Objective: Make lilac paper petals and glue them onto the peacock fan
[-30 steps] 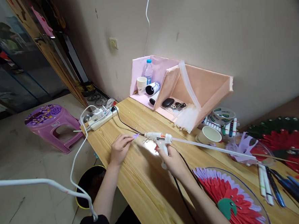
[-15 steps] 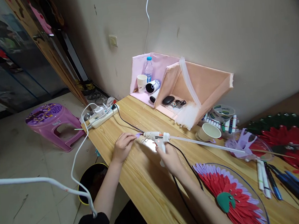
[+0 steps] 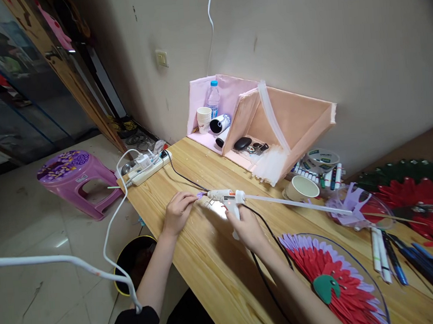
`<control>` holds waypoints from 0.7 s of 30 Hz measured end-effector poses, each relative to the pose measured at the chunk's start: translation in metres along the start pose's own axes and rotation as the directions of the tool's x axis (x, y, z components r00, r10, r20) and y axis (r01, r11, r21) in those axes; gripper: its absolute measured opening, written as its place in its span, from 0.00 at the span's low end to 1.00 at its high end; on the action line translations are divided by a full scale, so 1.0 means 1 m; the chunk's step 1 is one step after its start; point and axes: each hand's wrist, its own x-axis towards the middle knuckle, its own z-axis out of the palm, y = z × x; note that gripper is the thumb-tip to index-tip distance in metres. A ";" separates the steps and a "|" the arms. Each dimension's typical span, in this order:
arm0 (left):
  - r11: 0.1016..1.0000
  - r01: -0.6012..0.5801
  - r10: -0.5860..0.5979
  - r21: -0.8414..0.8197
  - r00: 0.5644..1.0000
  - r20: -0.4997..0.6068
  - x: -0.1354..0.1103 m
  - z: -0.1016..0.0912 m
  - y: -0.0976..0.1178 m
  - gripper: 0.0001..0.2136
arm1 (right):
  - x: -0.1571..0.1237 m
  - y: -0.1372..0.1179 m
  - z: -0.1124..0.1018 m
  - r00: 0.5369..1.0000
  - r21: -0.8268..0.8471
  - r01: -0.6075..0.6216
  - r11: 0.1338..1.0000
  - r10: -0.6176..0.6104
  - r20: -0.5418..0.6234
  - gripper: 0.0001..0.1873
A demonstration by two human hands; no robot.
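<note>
My right hand (image 3: 247, 227) is wrapped around the handle of a white hot glue gun (image 3: 224, 196), with a long glue stick (image 3: 296, 205) sticking out of its back end. The gun's nozzle points left, toward my left hand (image 3: 180, 212). Between the pinched fingertips of that hand is a small purple piece (image 3: 201, 195), its tip close to the nozzle; whether they touch I cannot tell. A bright patch of light lies on the table under the gun. To the right of my right forearm lies a round fan-shaped craft (image 3: 341, 281) of red and purple petals with a green head.
A power strip (image 3: 149, 171) sits at the table's left corner. Behind are a pink cardboard shelf (image 3: 287, 118), a paper cup (image 3: 302, 188) and a bowl of purple pieces (image 3: 351, 205). Markers (image 3: 380, 254) lie at right. A black cord (image 3: 262, 271) runs beneath my right forearm.
Almost nothing differs. The view has shifted very slightly, while both hands, the glue gun and the purple piece keep their positions.
</note>
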 end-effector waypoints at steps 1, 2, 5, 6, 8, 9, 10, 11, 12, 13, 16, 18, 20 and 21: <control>1.000 -0.001 0.001 -0.001 1.000 0.002 0.000 0.000 0.000 0.08 | 0.000 0.000 0.000 1.000 -0.005 -0.006 1.000 0.006 0.008 0.11; 1.000 0.000 0.000 -0.003 1.000 0.004 0.000 0.000 0.001 0.08 | 0.001 0.001 0.001 1.000 -0.007 -0.013 1.000 0.013 0.013 0.11; 1.000 0.012 -0.012 -0.005 1.000 0.002 0.000 0.000 0.001 0.08 | 0.003 0.003 0.002 1.000 0.007 -0.014 1.000 0.013 0.014 0.11; 1.000 0.015 -0.015 -0.005 1.000 0.001 0.000 0.000 0.001 0.08 | 0.004 0.003 0.002 1.000 0.009 -0.013 1.000 0.013 0.008 0.11; 1.000 0.019 -0.019 -0.004 1.000 -0.008 0.000 0.000 0.002 0.08 | 0.005 0.005 0.002 1.000 0.015 -0.024 1.000 0.024 0.003 0.12; 1.000 0.021 -0.021 -0.005 1.000 -0.018 0.000 0.001 0.002 0.08 | 0.006 0.006 0.003 0.999 0.022 -0.035 0.999 0.035 0.005 0.12; 1.000 0.024 -0.025 -0.007 0.999 -0.030 0.000 0.001 0.002 0.08 | 0.007 0.007 0.003 0.999 0.037 -0.046 0.998 0.046 0.004 0.12; 0.999 0.030 -0.031 -0.011 0.998 -0.047 0.001 0.001 0.002 0.07 | 0.008 0.008 0.004 0.999 0.061 -0.053 0.997 0.053 -0.003 0.12; 0.999 0.041 -0.042 -0.018 0.997 -0.068 0.001 0.001 0.003 0.07 | 0.010 0.009 0.006 0.998 0.095 -0.055 0.994 0.056 -0.012 0.12; 0.998 0.059 -0.062 -0.029 0.994 -0.094 0.002 0.000 0.004 0.06 | 0.013 0.010 0.008 0.998 0.134 -0.051 0.990 0.056 -0.029 0.13; 0.986 0.146 -0.160 -0.086 0.969 -0.188 0.004 -0.001 0.007 0.04 | 0.028 0.010 0.019 0.994 0.228 -0.002 0.974 0.027 -0.107 0.17; 0.967 0.213 -0.240 -0.138 0.945 -0.224 0.005 -0.003 0.010 0.04 | 0.043 0.008 0.031 0.984 0.200 0.068 0.977 -0.033 -0.174 0.19; 0.934 0.290 -0.331 -0.206 0.922 -0.201 0.004 -0.004 0.012 0.04 | 0.060 0.003 0.044 0.974 0.102 0.138 0.985 -0.117 -0.192 0.18; 0.906 0.341 -0.387 -0.250 0.907 -0.165 0.003 -0.005 0.013 0.05 | 0.069 0.000 0.051 0.973 0.083 0.158 0.984 -0.140 -0.184 0.18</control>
